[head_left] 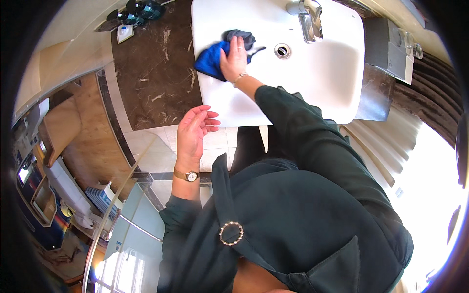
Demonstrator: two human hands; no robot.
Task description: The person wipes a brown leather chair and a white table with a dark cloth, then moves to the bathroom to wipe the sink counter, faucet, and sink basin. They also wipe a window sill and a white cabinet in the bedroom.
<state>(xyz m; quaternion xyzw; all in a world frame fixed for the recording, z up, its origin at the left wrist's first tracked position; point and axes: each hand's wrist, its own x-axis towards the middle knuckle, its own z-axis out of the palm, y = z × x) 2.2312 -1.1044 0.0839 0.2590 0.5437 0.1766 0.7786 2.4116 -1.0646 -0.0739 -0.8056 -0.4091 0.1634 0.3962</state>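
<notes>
A white ceramic washbasin (238,102) lies before me, with a chrome faucet (311,25) at its back edge and a round metal drain (282,51) in its bowl. My right hand (235,60) presses a blue and grey cloth (211,60) against the left side of the basin. The cloth's blue part reaches over the basin's left rim; its grey part is bunched beyond my fingertips. My left hand (198,121), with a watch on its wrist, hovers at the basin's near left corner, fingers apart and slightly curled, holding nothing.
Left of the basin is a dark brown marble countertop (154,73), with dark pump bottles (146,10) at its back corner. Grey boxes (384,47) and clear glasses (406,38) stand to the right. A glass panel with a metal bar (141,227) is at lower left.
</notes>
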